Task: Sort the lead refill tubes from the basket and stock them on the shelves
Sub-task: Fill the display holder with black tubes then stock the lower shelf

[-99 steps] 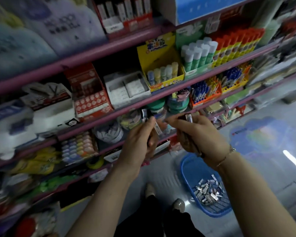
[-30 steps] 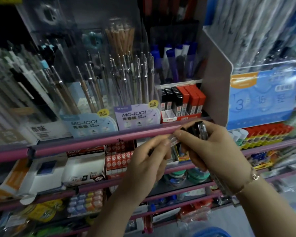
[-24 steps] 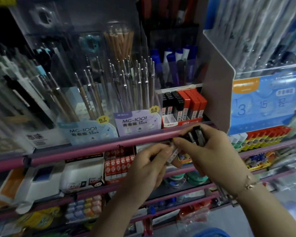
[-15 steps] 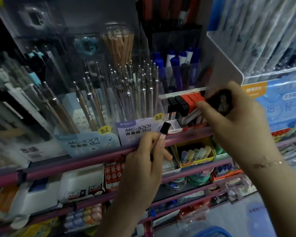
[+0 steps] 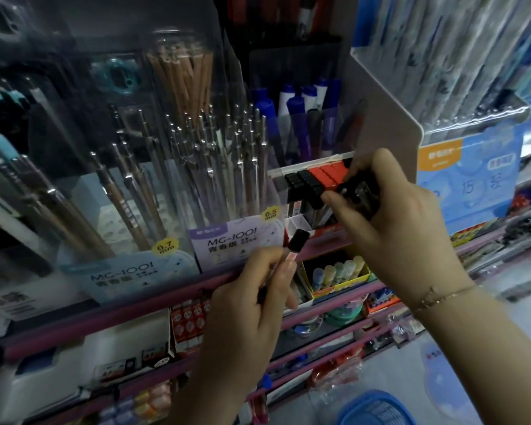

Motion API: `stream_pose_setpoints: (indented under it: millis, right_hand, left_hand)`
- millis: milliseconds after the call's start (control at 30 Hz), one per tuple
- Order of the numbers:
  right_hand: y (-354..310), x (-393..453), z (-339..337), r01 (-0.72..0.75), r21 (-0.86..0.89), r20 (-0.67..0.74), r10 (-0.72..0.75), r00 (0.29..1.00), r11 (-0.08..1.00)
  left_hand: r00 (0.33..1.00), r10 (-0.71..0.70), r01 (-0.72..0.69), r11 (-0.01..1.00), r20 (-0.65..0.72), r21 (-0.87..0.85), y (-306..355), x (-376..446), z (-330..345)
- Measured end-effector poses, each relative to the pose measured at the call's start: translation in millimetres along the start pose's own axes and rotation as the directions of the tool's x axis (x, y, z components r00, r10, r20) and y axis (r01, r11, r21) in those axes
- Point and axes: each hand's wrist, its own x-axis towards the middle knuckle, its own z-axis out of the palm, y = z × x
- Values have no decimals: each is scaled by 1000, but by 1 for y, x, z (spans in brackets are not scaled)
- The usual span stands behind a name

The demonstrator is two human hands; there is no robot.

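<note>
My left hand (image 5: 252, 305) pinches one clear lead refill tube with a black cap (image 5: 298, 240), held upright just below the shelf's refill display box (image 5: 301, 223). That box holds rows of black-capped tubes (image 5: 304, 182) and red-capped tubes (image 5: 328, 173). My right hand (image 5: 393, 222) grips a bundle of black-capped tubes (image 5: 360, 191) right in front of the box, with the thumb on the front tube. The blue basket (image 5: 377, 407) sits on the floor at the bottom right, its contents out of sight.
Mechanical pencil displays labelled MG-1001 (image 5: 236, 240) stand left of the refill box. A blue and white pen display (image 5: 469, 179) rises on the right. Pink shelf rails (image 5: 135, 305) run below, with glue sticks (image 5: 337, 273) and small boxes underneath.
The view rose from the lower shelves and basket to the pencil shelf. My hands moved apart: the right carried its bundle up to the refill box, the left kept a single tube below.
</note>
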Motion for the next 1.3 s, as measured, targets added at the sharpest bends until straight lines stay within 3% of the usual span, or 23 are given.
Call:
stream_pose_setpoints:
  millis: [300, 367, 433, 500, 567, 700, 833, 933, 1000, 1100, 1200, 1300]
  right_hand:
    - [-8, 2, 1, 20, -154, 194, 10, 981, 988]
    - [-9, 9, -11, -117, -50, 153, 123, 981, 992]
    - [-12, 15, -27, -289, 224, 138, 263, 955, 931]
    - [-17, 16, -38, -382, 386, 283, 286, 915, 840]
    - [-23, 13, -41, -424, 393, 448, 232, 863, 816]
    - [-25, 19, -38, -388, 317, 497, 197, 845, 865]
    - [-28, 37, -40, -313, 188, 573, 155, 805, 931]
    - [-27, 54, -39, -184, 102, 499, 110, 859, 978]
    - [-25, 62, -36, -39, -33, 434, 49, 899, 999]
    - [-22, 65, -26, 132, -171, 456, -41, 889, 976]
    - [-18, 63, -17, 212, -171, 457, -113, 882, 962]
    - [-14, 60, -14, 262, -151, 429, -175, 886, 953]
  left_hand:
    - [997, -67, 70, 993, 38, -96, 0, 5, 4]
    - [993, -95, 107, 973, 65, -205, 3, 7, 3]
    - [985, -140, 167, 923, 100, -348, 6, 9, 1]
    - [973, -178, 227, 862, 148, -454, 9, 11, 0]
    - [969, -172, 239, 841, 180, -486, 12, 13, 1]
    - [982, -143, 184, 883, 125, -433, 17, 17, 6]
    - [973, -221, 227, 888, 63, -400, 18, 18, 8]
    - [948, -311, 310, 853, 68, -419, 19, 16, 6]
    - [897, -420, 430, 760, 136, -488, 17, 13, 4]
    - [759, -551, 628, 477, 348, -614, 11, 12, -3]
    - [667, -503, 699, 169, 550, -695, 7, 11, -9]
    - [630, -444, 671, -101, 637, -735, 5, 10, -13]
